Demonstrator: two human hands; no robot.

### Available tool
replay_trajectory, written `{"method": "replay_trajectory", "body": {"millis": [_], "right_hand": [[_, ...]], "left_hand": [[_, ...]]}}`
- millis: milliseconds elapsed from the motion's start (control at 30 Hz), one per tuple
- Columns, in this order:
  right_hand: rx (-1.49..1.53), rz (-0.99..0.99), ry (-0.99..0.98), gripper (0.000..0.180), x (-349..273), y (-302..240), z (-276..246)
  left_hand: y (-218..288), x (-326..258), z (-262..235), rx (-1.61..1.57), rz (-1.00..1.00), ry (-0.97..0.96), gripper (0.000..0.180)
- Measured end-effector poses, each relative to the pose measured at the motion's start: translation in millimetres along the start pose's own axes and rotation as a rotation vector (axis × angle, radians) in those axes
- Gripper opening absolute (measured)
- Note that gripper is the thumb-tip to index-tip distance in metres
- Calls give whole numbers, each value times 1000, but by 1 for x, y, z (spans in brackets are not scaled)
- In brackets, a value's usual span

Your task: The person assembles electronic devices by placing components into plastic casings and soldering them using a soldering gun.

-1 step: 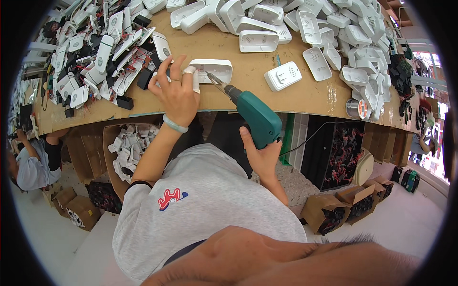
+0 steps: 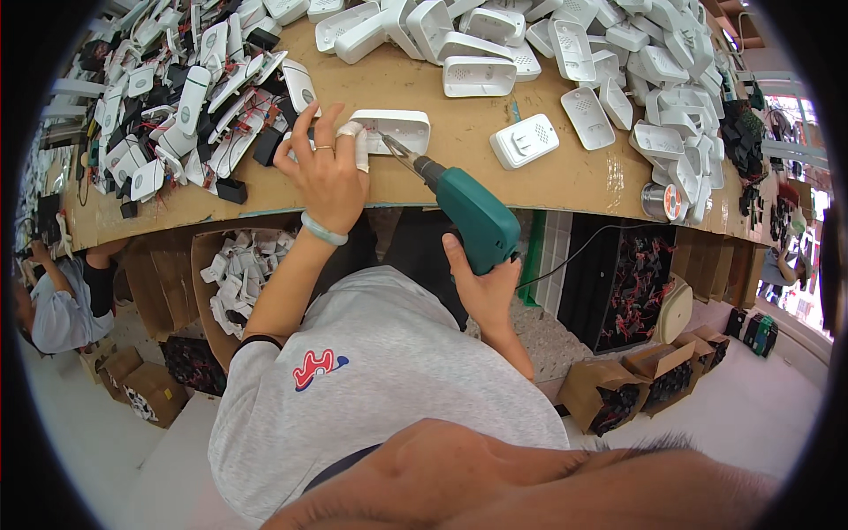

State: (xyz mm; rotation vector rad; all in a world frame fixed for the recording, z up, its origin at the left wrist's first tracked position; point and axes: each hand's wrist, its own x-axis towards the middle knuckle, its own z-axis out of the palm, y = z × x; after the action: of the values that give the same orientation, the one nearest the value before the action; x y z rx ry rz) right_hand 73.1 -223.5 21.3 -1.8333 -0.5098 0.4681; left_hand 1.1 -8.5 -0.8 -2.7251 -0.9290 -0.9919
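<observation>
A white plastic housing (image 2: 393, 130) lies on the brown worktop (image 2: 459, 172) near its front edge. My left hand (image 2: 325, 170) rests against the housing's left end with fingers spread and steadies it; one finger is wrapped in white tape, and a pale bracelet circles the wrist. My right hand (image 2: 487, 284) grips the handle of a teal electric screwdriver (image 2: 473, 215). Its bit (image 2: 399, 151) points up and left and touches the housing's front edge.
Several white housings (image 2: 565, 53) are heaped along the back and right of the worktop; one (image 2: 524, 140) lies apart. White parts with wires and black pieces (image 2: 190, 115) pile up at left. A wire spool (image 2: 658, 201) stands at right. Cardboard boxes (image 2: 238, 274) sit below; another person (image 2: 53, 305) is at far left.
</observation>
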Motion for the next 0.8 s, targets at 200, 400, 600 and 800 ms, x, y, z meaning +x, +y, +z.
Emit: {"method": "replay_trajectory", "body": {"millis": [200,400,600,800], "right_hand": [[-45,-16,8,22,10,5,5],[-52,-24,6,22,12,2,7],[-62,-35,12,21,14,0,9],[-66,-65,9,25,19,-8,11]], "left_hand": [[2,2,5,-27,43,-45,12],[-6,4,16,-148,131,-105,17],[-6,6,16,-187,108,-98,22],[-7,3,18,-236,78,-122,28]]}}
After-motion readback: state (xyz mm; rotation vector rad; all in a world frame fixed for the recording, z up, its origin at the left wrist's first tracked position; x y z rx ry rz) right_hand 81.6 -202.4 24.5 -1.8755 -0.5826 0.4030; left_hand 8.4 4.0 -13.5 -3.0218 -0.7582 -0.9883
